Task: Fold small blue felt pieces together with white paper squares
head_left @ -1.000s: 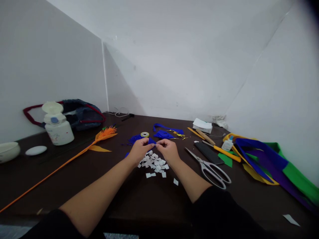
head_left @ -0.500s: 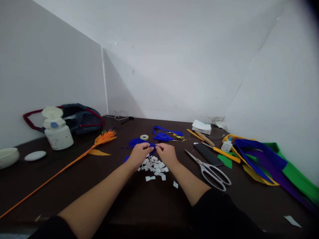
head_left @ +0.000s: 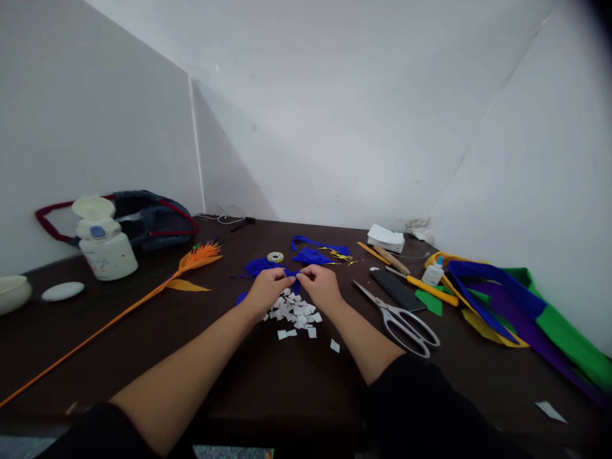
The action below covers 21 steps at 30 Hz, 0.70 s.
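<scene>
Fingers and thumb of my left hand (head_left: 265, 290) are pinched on a small blue felt-like piece (head_left: 294, 285). My right hand (head_left: 321, 287) grips the other side of that piece, its fingertips close to the left ones. Much of the piece is hidden behind the fingers. Just below it lies a loose pile of small white scraps (head_left: 297, 312). Blue strands (head_left: 258, 265) are heaped beyond my left hand, beside a small round spool (head_left: 275, 257). Behind my right hand are blue cut pieces (head_left: 313, 256) with yellow bits (head_left: 342, 256).
To the right lie scissors (head_left: 399, 319), a dark flat object (head_left: 396, 288), a yellow-handled tool (head_left: 435, 291), a glue bottle (head_left: 433, 273) and coloured sheets (head_left: 521, 306). On the left are an orange handmade flower (head_left: 196, 258), a white bottle (head_left: 108, 252), a white oval object (head_left: 63, 291) and a bowl (head_left: 14, 294).
The view has shifted slightly, so the table things sit a little higher and more to the left. My hands still hold the blue piece, with the fingertips slightly rearranged.
</scene>
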Tool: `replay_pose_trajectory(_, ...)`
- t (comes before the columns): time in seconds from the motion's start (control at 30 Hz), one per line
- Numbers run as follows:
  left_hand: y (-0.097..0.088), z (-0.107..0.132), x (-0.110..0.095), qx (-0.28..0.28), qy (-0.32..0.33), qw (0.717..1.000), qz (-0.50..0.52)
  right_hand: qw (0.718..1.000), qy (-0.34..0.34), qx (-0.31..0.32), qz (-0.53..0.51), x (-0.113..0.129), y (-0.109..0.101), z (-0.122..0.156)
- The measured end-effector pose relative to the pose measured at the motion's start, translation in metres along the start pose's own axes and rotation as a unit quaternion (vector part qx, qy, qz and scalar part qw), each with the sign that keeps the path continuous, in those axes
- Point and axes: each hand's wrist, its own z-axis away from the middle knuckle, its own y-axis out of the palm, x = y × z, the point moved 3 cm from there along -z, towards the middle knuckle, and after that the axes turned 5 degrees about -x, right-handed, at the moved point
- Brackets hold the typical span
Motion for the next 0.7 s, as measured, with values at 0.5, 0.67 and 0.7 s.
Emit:
replay_pose_trajectory(0.5,-0.0011,-0.0001,-0.0012,0.04,0.014,0.999,0.002,0.999,0.007,0.024,-0.048,0.007,-0.0065,-0.0011)
replay_pose_trajectory(0.67,-0.0015,0.0007,-0.0028,0.033,0.02,0.999,0.002,0.999,0.0,0.032,-0.021,0.0097,-0.0035,0.0018)
replay_pose_trajectory(0.7,-0.0011,0.0007,-0.0022,0.036,0.022,0.999,0.012,0.999,-0.007,0.032,-0.014,0.0101,-0.0028,0.0019)
